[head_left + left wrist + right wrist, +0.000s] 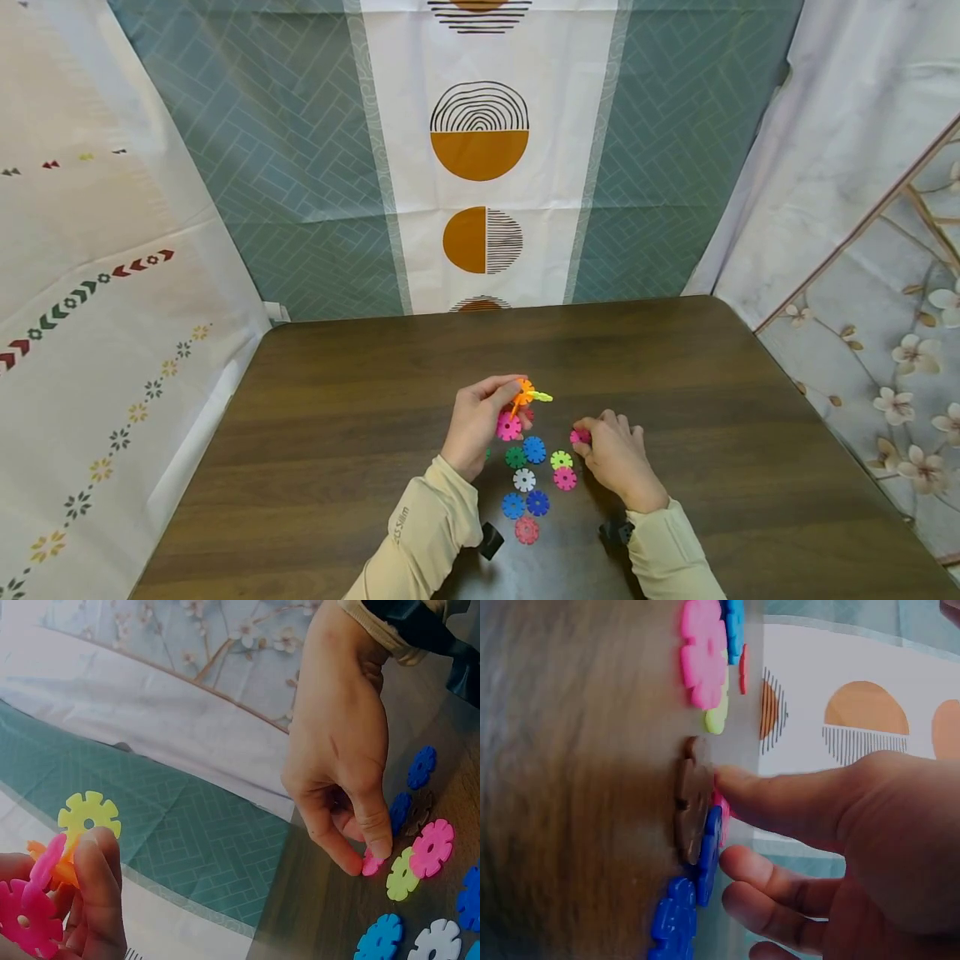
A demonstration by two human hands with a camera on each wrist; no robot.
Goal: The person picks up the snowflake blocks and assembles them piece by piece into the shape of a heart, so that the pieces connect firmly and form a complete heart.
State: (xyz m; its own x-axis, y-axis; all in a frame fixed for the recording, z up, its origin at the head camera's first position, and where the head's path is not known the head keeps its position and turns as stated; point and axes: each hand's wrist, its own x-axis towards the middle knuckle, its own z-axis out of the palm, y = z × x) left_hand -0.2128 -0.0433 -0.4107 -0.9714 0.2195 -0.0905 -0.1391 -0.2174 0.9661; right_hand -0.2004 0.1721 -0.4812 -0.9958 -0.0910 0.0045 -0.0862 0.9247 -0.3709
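My left hand (470, 423) is raised above the table and holds a joined cluster of flower-shaped interlocking discs. In it are an orange disc (524, 392), a yellow disc (89, 820) and pink discs (508, 427), slotted together at angles. Down at the tabletop to the right, my right hand (619, 457) pinches another pink disc (373, 862) between thumb and index finger. Most of that disc is hidden by the fingers. Beside this hand, in the right wrist view, lie a brown disc (692, 801) and blue discs (673, 922).
Between the hands lie several loose discs: blue (535, 450), green (515, 457), white (524, 480), and coral (527, 531). A yellow-green disc (561, 459) touches a pink one (565, 478). Patterned cloths (300, 150) hang behind the brown table (360, 367) and at both sides.
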